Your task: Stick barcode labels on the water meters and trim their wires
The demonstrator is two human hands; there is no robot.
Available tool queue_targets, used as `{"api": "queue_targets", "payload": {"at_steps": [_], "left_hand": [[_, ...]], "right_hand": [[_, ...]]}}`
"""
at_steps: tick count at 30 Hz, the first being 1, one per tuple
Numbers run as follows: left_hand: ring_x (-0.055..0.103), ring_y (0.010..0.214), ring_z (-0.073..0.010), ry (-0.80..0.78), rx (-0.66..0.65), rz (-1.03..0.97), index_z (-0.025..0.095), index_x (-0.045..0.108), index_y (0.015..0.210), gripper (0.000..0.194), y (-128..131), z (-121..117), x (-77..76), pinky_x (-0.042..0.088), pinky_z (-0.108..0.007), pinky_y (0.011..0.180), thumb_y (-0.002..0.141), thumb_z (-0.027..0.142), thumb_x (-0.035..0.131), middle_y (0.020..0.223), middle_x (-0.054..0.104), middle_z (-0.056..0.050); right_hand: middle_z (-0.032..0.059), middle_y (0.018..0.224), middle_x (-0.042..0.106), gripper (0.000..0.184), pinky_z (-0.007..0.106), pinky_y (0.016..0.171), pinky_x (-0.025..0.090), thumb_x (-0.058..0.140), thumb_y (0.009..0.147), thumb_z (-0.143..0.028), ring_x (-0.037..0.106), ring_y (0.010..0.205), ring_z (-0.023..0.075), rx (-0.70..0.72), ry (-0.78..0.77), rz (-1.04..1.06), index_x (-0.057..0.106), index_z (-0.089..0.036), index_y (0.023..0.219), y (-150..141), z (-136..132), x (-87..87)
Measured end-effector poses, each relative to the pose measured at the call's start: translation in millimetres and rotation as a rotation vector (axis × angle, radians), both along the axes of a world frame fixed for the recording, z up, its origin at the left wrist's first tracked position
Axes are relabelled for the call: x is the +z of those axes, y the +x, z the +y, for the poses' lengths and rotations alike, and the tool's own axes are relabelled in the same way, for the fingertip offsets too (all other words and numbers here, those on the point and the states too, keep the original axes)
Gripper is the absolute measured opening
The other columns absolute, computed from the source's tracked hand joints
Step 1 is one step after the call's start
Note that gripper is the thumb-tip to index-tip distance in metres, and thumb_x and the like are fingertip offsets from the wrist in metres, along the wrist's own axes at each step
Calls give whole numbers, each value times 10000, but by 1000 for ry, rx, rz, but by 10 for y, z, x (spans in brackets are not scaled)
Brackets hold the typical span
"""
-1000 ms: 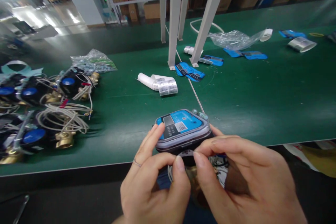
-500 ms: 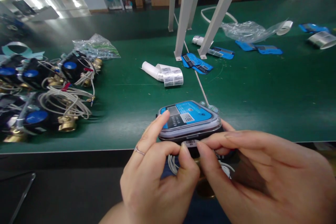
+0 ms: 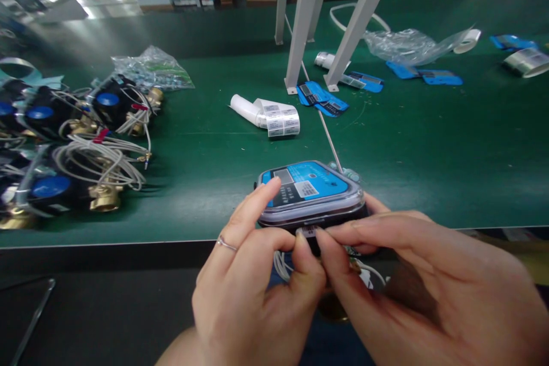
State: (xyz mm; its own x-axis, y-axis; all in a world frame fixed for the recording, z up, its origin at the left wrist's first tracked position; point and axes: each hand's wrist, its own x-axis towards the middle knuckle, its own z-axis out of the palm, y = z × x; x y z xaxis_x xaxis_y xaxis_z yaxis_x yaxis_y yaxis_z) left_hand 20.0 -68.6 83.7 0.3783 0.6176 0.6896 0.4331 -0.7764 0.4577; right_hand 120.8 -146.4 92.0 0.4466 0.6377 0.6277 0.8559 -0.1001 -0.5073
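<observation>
A squarish meter (image 3: pixel 317 183) with a clear cover and a blue and black faceplate is in front of me at the bench edge. Against its near black side is a small white barcode label (image 3: pixel 309 231). My left hand (image 3: pixel 257 280) pinches the label's left end with thumb and index finger, while another finger rests on the meter's cover. The thumb and index finger of my right hand (image 3: pixel 398 269) close on the label's right end. Below the meter, a pale coiled cable (image 3: pixel 282 266) and a brass fitting (image 3: pixel 333 307) show partly behind my hands.
Several similar meters with brass fittings (image 3: pixel 105 197) and coiled cables stand at the left of the green bench (image 3: pixel 206 171). A roll of printed labels (image 3: pixel 281 118) lies beyond my hands. Behind are white metal legs (image 3: pixel 300 28), blue faceplate stickers (image 3: pixel 323 97) and plastic bags (image 3: pixel 152 68).
My right thumb and index finger have shifted slightly left and cover more of the label's right end. The view has shifted slightly; the left hand's grip looks the same.
</observation>
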Motion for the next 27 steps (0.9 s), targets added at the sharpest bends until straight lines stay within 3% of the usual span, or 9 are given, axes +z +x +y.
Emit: {"api": "queue_targets", "payload": {"at_steps": [3, 7, 11, 15, 19, 24, 27], "left_hand": [[687, 927, -151, -14, -22, 35, 215, 606, 643, 143, -13, 7, 7, 557, -215, 831, 773, 159, 628, 1109, 696, -28], [670, 917, -129, -40, -18, -7, 211, 483, 613, 218, 24, 26, -14, 543, -196, 776, 755, 161, 640, 1055, 686, -8], [632, 990, -144, -98, -44, -128, 200, 437, 685, 213, 51, 66, -70, 526, -257, 843, 743, 70, 596, 1010, 646, -2], [607, 1064, -178, -223, -117, -253, 200, 536, 981, 228, 33, 80, -187, 514, -347, 925, 797, 67, 544, 1100, 619, -36], [584, 1117, -144, -223, -155, -236, 225, 512, 1220, 373, 37, 63, -307, 472, -281, 982, 875, 90, 458, 1182, 614, -34], [590, 1059, -187, -142, -188, -260, 215, 529, 1155, 275, 167, 152, -375, 448, -381, 1018, 886, 265, 545, 1082, 620, -52], [588, 1034, -202, -146, -241, -230, 225, 508, 1162, 251, 235, 225, -387, 457, -421, 994, 919, 273, 474, 1054, 612, -64]], "right_hand": [[-66, 598, 646, 162, 224, 506, 503, 560, 858, -271, 667, 631, 150, 18, -42, 9, 554, -266, 696, -3, 13, -21], [-8, 775, 684, 31, 272, 585, 552, 615, 824, -249, 667, 730, 179, -28, 2, 71, 591, -252, 843, 13, 34, -31], [72, 955, 608, 250, 407, 765, 556, 693, 765, -310, 607, 866, 232, -170, 101, 86, 577, -222, 968, 66, 55, -51], [131, 1259, 509, 477, 440, 964, 487, 652, 788, -334, 486, 1203, 269, -40, 52, 106, 487, -187, 1212, 84, 115, -138], [91, 1267, 567, 349, 364, 1018, 464, 588, 850, -282, 519, 1209, 207, 40, 26, 102, 531, -194, 1183, 107, 152, -193], [26, 1266, 608, 295, 294, 1030, 459, 541, 892, -228, 529, 1217, 146, 151, 51, 149, 563, -248, 1185, 212, 120, -193], [33, 1292, 596, 313, 338, 1033, 463, 515, 911, -248, 526, 1227, 161, 181, 30, 244, 570, -259, 1219, 296, 113, -180]]}}
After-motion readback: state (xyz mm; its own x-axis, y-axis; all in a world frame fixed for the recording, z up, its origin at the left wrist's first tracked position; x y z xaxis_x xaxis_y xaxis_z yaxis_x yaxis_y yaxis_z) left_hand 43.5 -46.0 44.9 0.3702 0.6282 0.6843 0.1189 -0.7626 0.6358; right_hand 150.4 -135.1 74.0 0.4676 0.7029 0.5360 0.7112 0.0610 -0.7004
